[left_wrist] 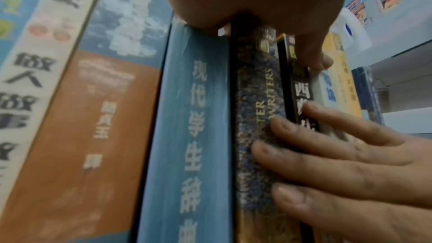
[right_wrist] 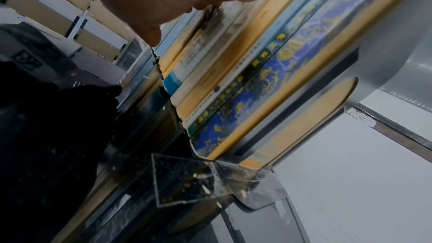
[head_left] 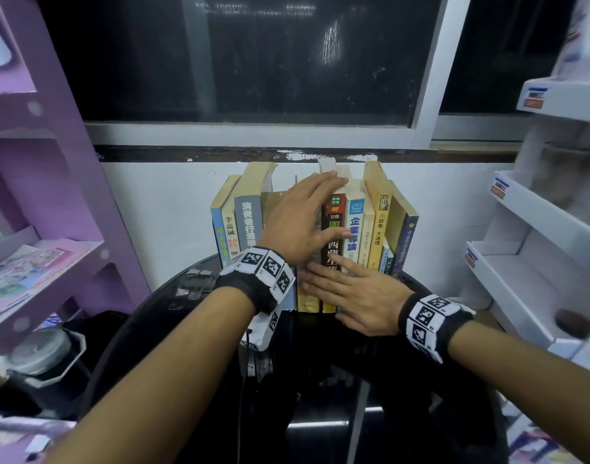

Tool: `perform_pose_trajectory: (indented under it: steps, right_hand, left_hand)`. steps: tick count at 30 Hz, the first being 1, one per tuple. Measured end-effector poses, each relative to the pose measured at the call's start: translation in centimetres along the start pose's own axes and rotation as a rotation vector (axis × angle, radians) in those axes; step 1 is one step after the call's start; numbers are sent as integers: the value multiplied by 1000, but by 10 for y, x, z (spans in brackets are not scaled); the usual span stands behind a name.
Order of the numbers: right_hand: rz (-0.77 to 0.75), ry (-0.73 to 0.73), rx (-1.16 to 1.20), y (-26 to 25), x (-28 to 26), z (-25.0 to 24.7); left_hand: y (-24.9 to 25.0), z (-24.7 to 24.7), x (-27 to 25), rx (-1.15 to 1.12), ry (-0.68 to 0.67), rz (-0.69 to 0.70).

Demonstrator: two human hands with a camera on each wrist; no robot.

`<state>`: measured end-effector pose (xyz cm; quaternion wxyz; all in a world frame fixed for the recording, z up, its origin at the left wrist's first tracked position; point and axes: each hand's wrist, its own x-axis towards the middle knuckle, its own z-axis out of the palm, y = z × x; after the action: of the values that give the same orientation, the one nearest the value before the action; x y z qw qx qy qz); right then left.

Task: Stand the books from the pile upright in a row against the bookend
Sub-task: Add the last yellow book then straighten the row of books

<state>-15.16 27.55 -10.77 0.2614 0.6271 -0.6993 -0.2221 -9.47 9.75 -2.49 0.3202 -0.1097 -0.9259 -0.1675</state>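
- Row of books is standing upright on a dark round table, spines facing near, backs toward the white wall under a dark window.
- Left hand is reaching over the middle of the row: fingers lying straight across the book tops, thumb pressing flat on the dark red spine. Fingers spread, not curled round anything.
- Right hand is lying flat against the lower spines, fingers straight and slightly fanned, fingertips touching a mottled blue spine and the black-edged one just right of it.
- Light blue spine and an orange-brown cover are sitting left of the hands.
- At the right end, a dark blue patterned book is leaning against what looks like a clear acrylic bookend; edges blurred, hard to be sure of contact.
- Purple shelf unit is standing far left, white shelving to the right.
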Motion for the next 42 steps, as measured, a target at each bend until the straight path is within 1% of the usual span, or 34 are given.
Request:
perform_pose_trajectory:
  steps: [11,20,22,26,31,35,39,42]
  right_hand:
    - [-11,53,0,3,3,16]
    - [-10,21,17,2,3,10]
    - [-12,12,23,1,1,6]
    - [-17,-1,35,3,-9,-3]
    - [-18,-13,50,4,-27,-4]
    - [-29,-17,78,6,-32,1]
    - [-42,-30,90,13,-31,8]
    - [-60,-29,88,17,-30,13]
  left_hand:
    - [-10,8,2,-87,45,62]
    - [-7,6,3,-118,42,50]
    - [-5,4,4,-78,27,43]
    - [1,-3,10,98,9,67]
    - [24,-10,20,115,-26,115]
    - [39,3,25,174,-70,120]
    - [36,11,25,249,-33,121]
    - [34,12,25,229,4,145]
